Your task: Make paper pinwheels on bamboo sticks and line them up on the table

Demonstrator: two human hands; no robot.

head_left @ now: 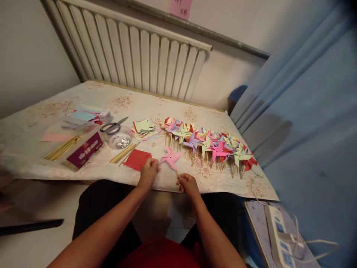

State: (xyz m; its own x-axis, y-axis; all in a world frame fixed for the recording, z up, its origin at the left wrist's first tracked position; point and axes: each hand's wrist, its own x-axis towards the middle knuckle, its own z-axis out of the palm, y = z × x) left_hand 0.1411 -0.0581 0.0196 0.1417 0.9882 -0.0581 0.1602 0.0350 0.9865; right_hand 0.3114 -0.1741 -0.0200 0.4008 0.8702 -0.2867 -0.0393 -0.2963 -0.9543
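My single feed comes from the person's head, facing forward and down over the forearms (119,214). I look onto the left hand (149,172) and right hand (188,184) from above, fairly near, just below mid-frame. The wide view spans most of the counter (103,97), reaching the radiator (134,48) behind and the curtain (312,115) at right, tilted so the radiator's top slopes rightward.
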